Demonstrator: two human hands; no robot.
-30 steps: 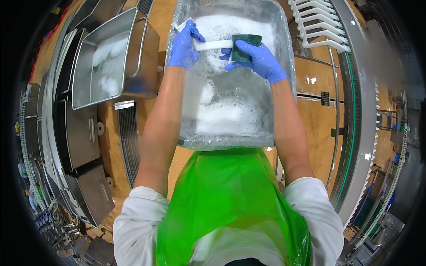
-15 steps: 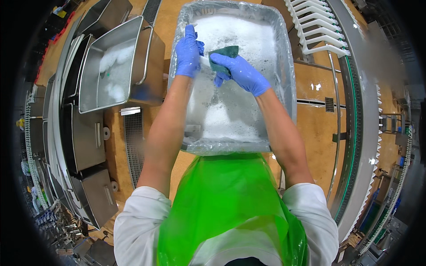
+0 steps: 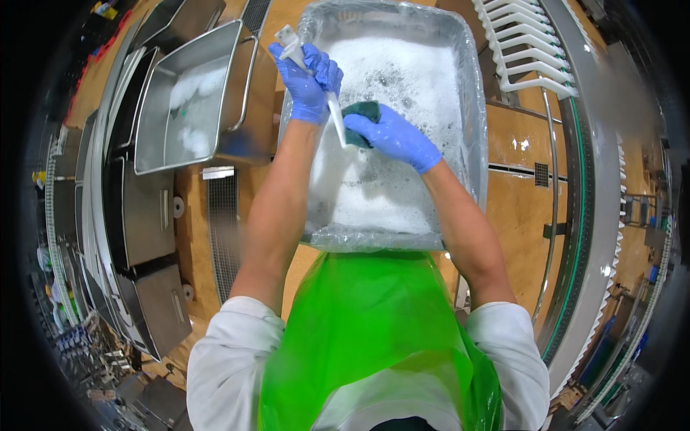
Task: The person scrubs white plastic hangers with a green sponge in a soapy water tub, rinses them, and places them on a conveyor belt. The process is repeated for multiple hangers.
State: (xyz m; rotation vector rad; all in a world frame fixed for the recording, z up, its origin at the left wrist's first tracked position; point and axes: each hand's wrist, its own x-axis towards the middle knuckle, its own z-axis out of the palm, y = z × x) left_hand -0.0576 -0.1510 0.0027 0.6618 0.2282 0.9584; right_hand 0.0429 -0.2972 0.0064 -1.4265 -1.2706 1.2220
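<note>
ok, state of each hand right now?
Left hand: closed, holding the white bar.
Right hand: closed, holding the green scrub pad.

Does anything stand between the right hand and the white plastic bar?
Yes: the dark green scouring pad, held in the blue-gloved right hand, between its palm and the lower end of the long white plastic bar. Nothing else visible.

Bright lighting | white glare on floor [image 3: 512, 149] | hazy blur upper right | fisheye-bent edges, black corners
</note>
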